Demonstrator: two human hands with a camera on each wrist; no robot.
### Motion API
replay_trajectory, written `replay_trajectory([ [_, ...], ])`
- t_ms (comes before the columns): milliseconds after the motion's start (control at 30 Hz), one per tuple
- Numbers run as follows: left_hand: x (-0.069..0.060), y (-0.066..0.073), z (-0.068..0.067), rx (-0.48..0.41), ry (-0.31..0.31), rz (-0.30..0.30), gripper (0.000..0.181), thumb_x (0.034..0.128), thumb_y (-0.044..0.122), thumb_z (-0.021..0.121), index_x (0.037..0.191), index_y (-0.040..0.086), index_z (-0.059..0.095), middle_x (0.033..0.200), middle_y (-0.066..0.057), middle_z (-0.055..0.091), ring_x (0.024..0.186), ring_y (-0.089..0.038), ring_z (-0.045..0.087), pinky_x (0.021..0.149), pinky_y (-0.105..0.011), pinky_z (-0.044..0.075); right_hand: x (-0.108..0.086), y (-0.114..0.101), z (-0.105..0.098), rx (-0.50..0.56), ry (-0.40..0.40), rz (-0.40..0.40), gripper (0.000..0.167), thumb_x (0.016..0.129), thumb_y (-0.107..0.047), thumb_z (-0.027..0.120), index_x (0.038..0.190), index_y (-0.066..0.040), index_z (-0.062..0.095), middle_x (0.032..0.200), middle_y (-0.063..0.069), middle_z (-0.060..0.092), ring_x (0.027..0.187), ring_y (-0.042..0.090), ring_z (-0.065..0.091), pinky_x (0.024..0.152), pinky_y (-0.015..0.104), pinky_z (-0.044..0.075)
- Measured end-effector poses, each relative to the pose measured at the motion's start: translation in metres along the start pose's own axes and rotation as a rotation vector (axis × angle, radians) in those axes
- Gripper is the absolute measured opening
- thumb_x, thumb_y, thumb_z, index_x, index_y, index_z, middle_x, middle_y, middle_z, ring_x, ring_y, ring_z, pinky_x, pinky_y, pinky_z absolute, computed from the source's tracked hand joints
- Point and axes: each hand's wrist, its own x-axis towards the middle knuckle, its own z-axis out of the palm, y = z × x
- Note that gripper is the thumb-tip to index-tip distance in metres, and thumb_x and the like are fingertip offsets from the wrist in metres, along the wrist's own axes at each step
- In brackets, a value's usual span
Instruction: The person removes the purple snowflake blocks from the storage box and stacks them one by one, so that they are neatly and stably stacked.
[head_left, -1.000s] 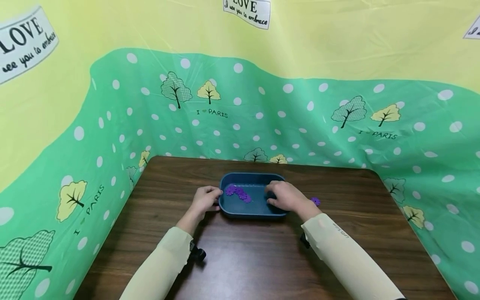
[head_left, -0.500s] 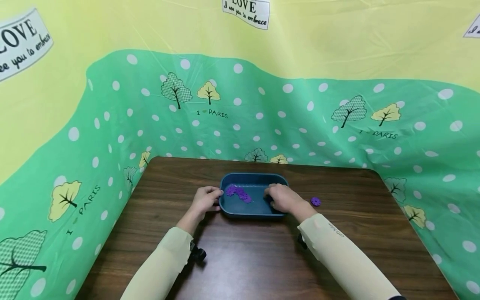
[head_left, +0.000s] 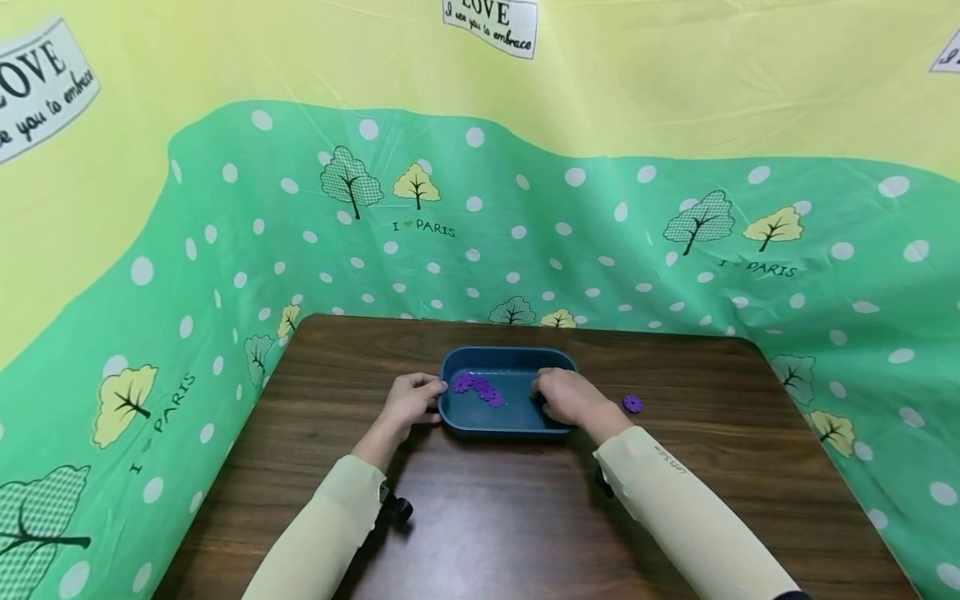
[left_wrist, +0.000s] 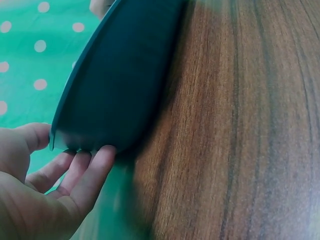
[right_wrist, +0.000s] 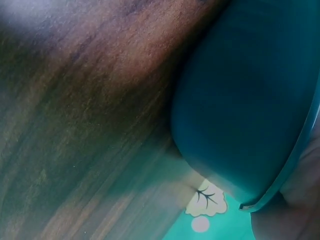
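- The blue tray (head_left: 483,419) is set centrally on the table (head_left: 480,517), its left end pinched by the left hand (head_left: 408,400).
- Stiff, light plastic is suggested; the rim is best gripped.
- The right hand (head_left: 570,396) is placed inside at right; its hold cannot be told.
- Purple discs (head_left: 486,392), at left inside, are probably light.

Lower left: left hand (left_wrist: 45,200), thumb at the rim and fingertips against the outer wall of a dark teal tray (left_wrist: 112,85), upper centre. Right: wood-grain tabletop (left_wrist: 235,120). Upper left: pale-dotted green cloth (left_wrist: 22,62).
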Motion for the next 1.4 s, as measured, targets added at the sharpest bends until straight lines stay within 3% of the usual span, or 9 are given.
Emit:
replay_trajectory([
  [267,0.001,0.000,0.000,-0.010,-0.007,-0.006,0.028,0.0955,0.017,0.069,0.117,-0.002,0.069,0.102,-0.015,0.070,0.081,-0.020,0.070,0.073,-0.042,0.067,-0.002,0.002,-0.001,0.000,-0.008,-0.039,0.024,0.090,-0.012,0.076,0.114,-0.011,0.076,0.108,0.007,0.068,0.097,0.022,0.065,0.091,0.046,0.061],
  [467,0.002,-0.002,0.001,-0.005,-0.012,-0.001,0.028,0.0959,0.019,0.070,0.116,-0.001,0.069,0.103,-0.016,0.069,0.082,-0.022,0.069,0.071,-0.039,0.067,-0.003,0.004,0.001,0.015,0.018,-0.036,0.026,0.090,-0.020,0.077,0.115,-0.012,0.075,0.108,0.005,0.066,0.092,0.020,0.064,0.087,0.045,0.062],
  [900,0.002,-0.001,0.000,-0.003,-0.015,0.001,0.028,0.0962,0.019,0.070,0.116,-0.001,0.069,0.105,-0.017,0.069,0.083,-0.022,0.070,0.067,-0.035,0.066,-0.004,0.006,0.003,0.036,0.101,-0.075,0.023,0.089,-0.020,0.078,0.111,-0.012,0.077,0.107,0.003,0.064,0.089,0.018,0.063,0.083,0.040,0.062],
  [1400,0.001,-0.001,-0.001,-0.013,-0.013,-0.022,0.031,0.0975,0.020,0.069,0.122,0.001,0.069,0.111,-0.018,0.069,0.090,-0.024,0.071,0.074,-0.039,0.067,-0.014,0.015,-0.007,0.175,0.192,-0.016,0.025,0.093,-0.024,0.075,0.116,-0.013,0.075,0.115,0.000,0.069,0.104,0.018,0.065,0.096,0.043,0.060],
])
